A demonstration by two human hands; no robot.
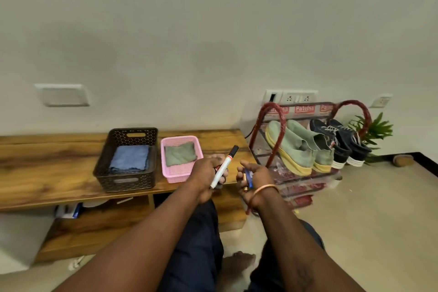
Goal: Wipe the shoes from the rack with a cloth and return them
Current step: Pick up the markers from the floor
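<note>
A red-framed shoe rack (275, 130) stands on the floor at the right. On its top shelf sit a pair of green shoes with yellow soles (298, 147) and a pair of dark lace-up sneakers (341, 142). A grey-green cloth (180, 154) lies in a pink basket (182, 173), and a blue cloth (129, 157) lies in a dark basket (128, 180), both on the wooden bench (47, 163). My left hand (208, 173) grips a white marker (224, 167) with a black cap. My right hand (254, 178) holds a small blue object with a copper-coloured end (247, 180).
The bench has a lower shelf (106, 225) with small items under its top. A green plant (374, 130) stands behind the rack at the wall. Wall sockets (291, 97) sit above the rack. My legs fill the bottom centre, over pale floor (367, 208).
</note>
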